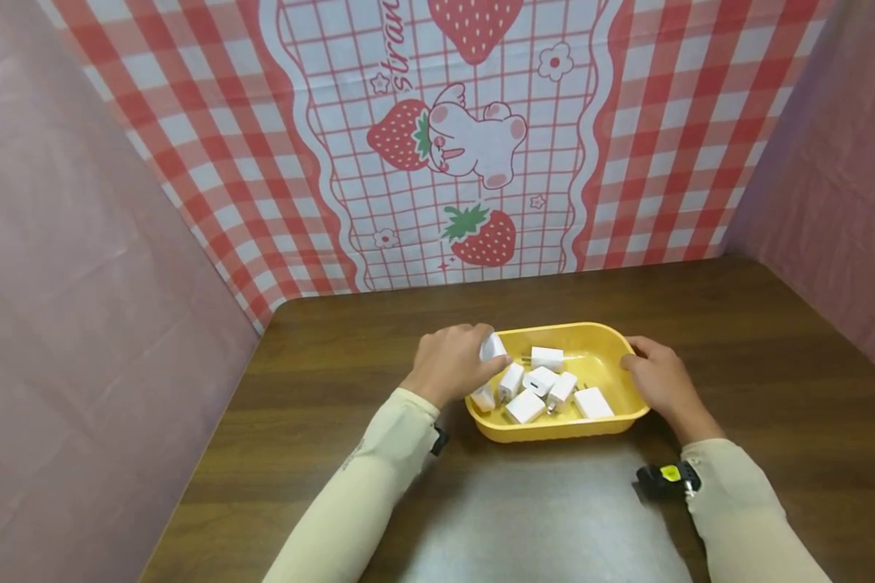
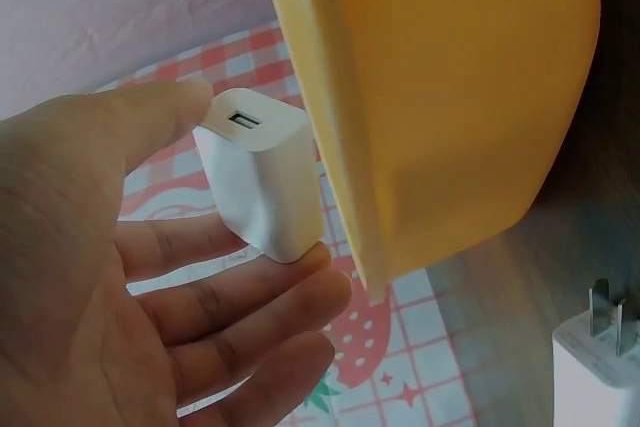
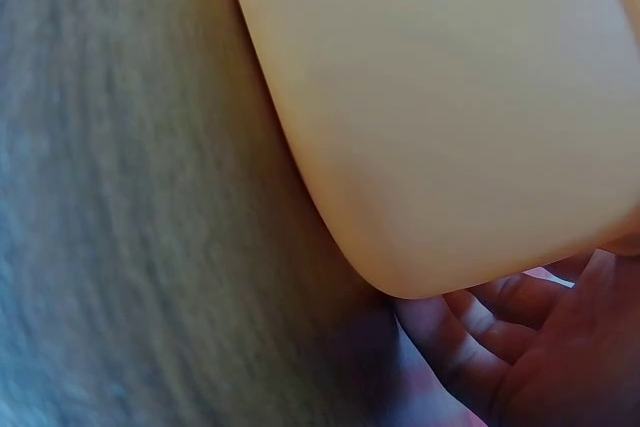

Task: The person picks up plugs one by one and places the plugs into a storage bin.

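Note:
My left hand (image 1: 452,366) is at the left end of a yellow plastic basin (image 1: 599,368). It pinches a white USB charger (image 2: 260,177) between thumb and fingers, with the port side toward the wrist camera and the basin's rim right beside it. At the opposite end, my right hand (image 1: 662,387) grips the basin, thumb over the rim and fingers against the outer wall (image 3: 440,177). Several more white chargers lie loosely inside, among them one near the far side (image 1: 547,359) and one at the near right (image 1: 593,403). Metal prongs show on some.
The basin is on a dark wood-grain table (image 1: 321,364). Behind the table hangs a red checked cloth (image 1: 671,146) with strawberry prints. Plain pinkish cloths (image 1: 102,283) close off both sides. Another charger (image 2: 595,377), prongs up, appears at the lower right of the left wrist view.

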{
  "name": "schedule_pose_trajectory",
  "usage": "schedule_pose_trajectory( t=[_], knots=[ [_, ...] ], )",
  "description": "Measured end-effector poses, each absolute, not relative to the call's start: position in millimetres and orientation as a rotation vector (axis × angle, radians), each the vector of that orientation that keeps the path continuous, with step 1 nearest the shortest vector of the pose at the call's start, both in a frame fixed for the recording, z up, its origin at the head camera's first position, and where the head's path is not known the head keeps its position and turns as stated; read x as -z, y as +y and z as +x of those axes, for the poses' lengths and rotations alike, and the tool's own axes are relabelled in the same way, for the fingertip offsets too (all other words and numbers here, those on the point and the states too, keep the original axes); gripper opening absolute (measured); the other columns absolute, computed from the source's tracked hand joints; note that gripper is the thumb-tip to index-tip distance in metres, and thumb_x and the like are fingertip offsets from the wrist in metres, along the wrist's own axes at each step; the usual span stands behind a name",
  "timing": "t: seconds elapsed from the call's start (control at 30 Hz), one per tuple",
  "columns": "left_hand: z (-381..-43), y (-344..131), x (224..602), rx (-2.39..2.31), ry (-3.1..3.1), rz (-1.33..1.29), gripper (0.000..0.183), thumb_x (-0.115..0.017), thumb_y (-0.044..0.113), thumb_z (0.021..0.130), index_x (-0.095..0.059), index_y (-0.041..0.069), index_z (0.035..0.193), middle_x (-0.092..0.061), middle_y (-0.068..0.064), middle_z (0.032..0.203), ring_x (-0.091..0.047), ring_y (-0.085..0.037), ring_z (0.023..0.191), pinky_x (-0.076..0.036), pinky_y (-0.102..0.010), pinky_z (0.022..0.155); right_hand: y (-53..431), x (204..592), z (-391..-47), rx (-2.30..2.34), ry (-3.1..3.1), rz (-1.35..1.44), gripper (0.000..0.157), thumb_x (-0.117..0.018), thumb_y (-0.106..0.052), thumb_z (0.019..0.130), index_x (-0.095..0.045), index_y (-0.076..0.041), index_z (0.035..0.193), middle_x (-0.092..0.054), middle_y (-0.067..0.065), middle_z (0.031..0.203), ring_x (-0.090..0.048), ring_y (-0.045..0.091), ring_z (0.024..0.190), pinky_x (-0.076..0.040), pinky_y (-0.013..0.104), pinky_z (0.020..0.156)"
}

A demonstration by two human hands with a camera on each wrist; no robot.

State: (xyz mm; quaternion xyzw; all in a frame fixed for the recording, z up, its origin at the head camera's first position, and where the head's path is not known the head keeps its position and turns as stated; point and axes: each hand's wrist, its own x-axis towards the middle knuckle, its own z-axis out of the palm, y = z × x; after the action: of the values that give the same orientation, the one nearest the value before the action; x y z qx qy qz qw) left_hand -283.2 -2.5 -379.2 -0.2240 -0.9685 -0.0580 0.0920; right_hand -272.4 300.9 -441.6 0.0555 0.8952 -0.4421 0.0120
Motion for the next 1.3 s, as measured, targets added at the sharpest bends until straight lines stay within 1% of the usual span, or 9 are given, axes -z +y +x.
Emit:
schedule_pose_trajectory(
  t=[0.2,0.3,0.5,0.7,0.8,0.93,1.17,1.3],
  knots=[
    [-291.5,4.7,385.8,0.128,-2.881,-0.716,0.055,-0.058,0.061,0.093,-0.068,0.018,0.125,-0.071,0.003,0.091,-0.061,-0.013,0.073,-0.048,-0.033,0.056,301.1,441.6,-272.0,1.384,2.792,0.163,0.052,-0.040,-0.022,0.102,-0.042,0.006,0.146,-0.049,0.030,0.138,-0.055,0.036,0.103,-0.048,0.032,0.073],
    [-294.0,7.3,387.3,0.105,-2.880,-0.740,0.055,-0.060,0.061,0.092,-0.068,0.018,0.125,-0.071,0.003,0.091,-0.062,-0.012,0.074,-0.049,-0.032,0.057,300.9,441.1,-271.7,1.381,2.787,0.166,0.052,-0.039,-0.023,0.103,-0.042,0.006,0.146,-0.048,0.030,0.139,-0.055,0.036,0.103,-0.048,0.032,0.074],
    [-298.3,9.2,386.5,0.013,-2.888,-0.832,0.054,-0.068,0.056,0.090,-0.065,0.022,0.132,-0.071,0.002,0.109,-0.066,-0.014,0.090,-0.053,-0.033,0.064,300.2,441.2,-272.2,1.387,2.763,0.187,0.053,-0.039,-0.025,0.103,-0.040,0.005,0.148,-0.047,0.030,0.140,-0.055,0.036,0.103,-0.049,0.033,0.074],
    [-301.4,11.0,385.2,-0.033,-2.890,-0.965,0.048,-0.074,0.039,0.089,-0.064,0.027,0.135,-0.067,0.002,0.119,-0.062,-0.016,0.101,-0.053,-0.034,0.072,300.6,440.4,-273.0,1.381,2.773,0.186,0.053,-0.039,-0.024,0.103,-0.040,0.006,0.148,-0.047,0.030,0.140,-0.055,0.036,0.104,-0.049,0.034,0.075],
    [-301.7,11.9,388.5,-0.039,-2.858,-0.989,0.049,-0.072,0.031,0.089,-0.063,0.028,0.136,-0.065,0.001,0.123,-0.061,-0.017,0.106,-0.053,-0.034,0.074,300.5,440.4,-272.5,1.383,2.775,0.182,0.053,-0.039,-0.023,0.103,-0.040,0.006,0.147,-0.047,0.030,0.140,-0.055,0.037,0.103,-0.049,0.034,0.075],
    [-300.6,9.7,390.6,-0.023,-2.811,-0.987,0.047,-0.071,0.027,0.090,-0.063,0.025,0.136,-0.064,0.000,0.124,-0.061,-0.018,0.108,-0.054,-0.035,0.072,299.2,441.0,-272.2,1.382,2.776,0.187,0.053,-0.040,-0.023,0.102,-0.041,0.006,0.147,-0.048,0.030,0.140,-0.055,0.036,0.103,-0.049,0.034,0.075],
    [-302.8,0.2,389.0,0.000,-2.765,-0.951,0.037,-0.067,0.032,0.093,-0.068,0.020,0.129,-0.065,-0.002,0.117,-0.061,-0.018,0.104,-0.055,-0.035,0.072,300.3,439.6,-272.5,1.388,2.763,0.186,0.054,-0.039,-0.024,0.103,-0.039,0.006,0.148,-0.046,0.031,0.141,-0.054,0.038,0.105,-0.049,0.040,0.080],
    [-305.8,-7.8,389.7,0.026,-2.754,-0.907,0.034,-0.064,0.033,0.096,-0.069,0.019,0.126,-0.066,-0.003,0.117,-0.061,-0.018,0.103,-0.055,-0.036,0.070,301.2,439.7,-272.2,1.395,2.761,0.188,0.054,-0.039,-0.024,0.103,-0.039,0.006,0.148,-0.046,0.031,0.141,-0.053,0.038,0.105,-0.049,0.042,0.081]
  ],
)
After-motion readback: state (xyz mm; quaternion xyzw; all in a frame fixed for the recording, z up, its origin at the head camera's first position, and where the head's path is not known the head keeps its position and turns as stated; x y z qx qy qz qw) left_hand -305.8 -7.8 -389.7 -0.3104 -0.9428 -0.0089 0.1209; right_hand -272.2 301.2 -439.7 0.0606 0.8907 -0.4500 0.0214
